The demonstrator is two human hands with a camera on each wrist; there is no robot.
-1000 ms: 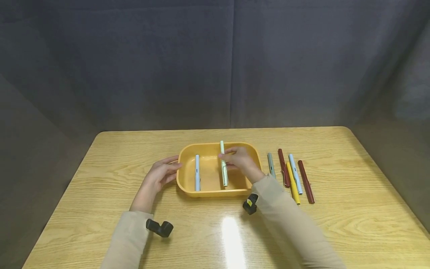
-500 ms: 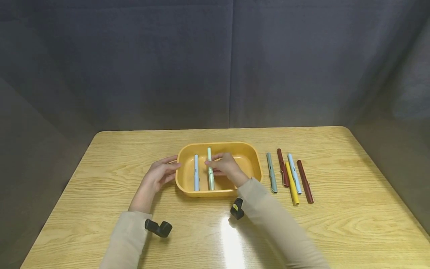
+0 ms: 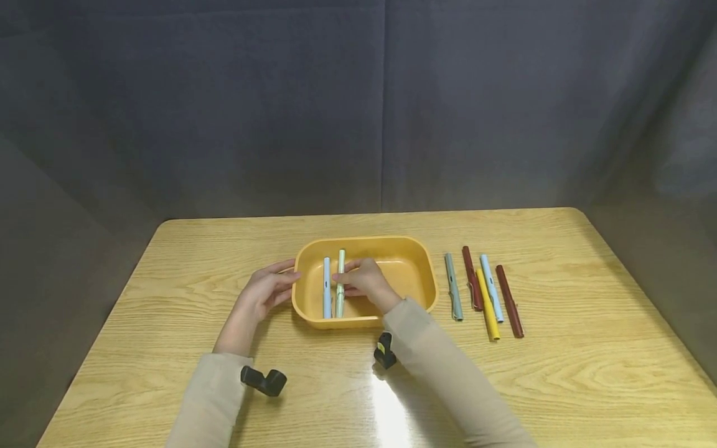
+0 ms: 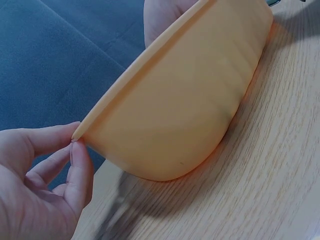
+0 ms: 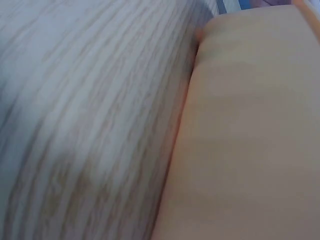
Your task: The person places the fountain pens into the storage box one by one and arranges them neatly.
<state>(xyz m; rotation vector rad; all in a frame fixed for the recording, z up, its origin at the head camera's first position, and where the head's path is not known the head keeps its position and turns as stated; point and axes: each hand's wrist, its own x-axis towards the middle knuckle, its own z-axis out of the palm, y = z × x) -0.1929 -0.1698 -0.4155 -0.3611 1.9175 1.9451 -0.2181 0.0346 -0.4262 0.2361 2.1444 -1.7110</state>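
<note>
My left hand pinches the left rim of a yellow-orange plastic bin between thumb and fingers, as the left wrist view shows close up. Inside the bin, my right hand holds a pale green pen between thumb and fingers, its length running front to back. Just left of it lies a light blue pen on the bin floor, nearly parallel. The right wrist view catches only the bin's outer wall and the table; the right hand is hidden there.
Right of the bin, several pens lie on the wooden table: a grey-green pen, two dark red pens, a yellow pen and a light blue pen. A dark curtain hangs behind the table.
My right hand has moved left and lower within the bin, bringing the pale green pen beside the light blue one. My left hand has stayed on the rim.
</note>
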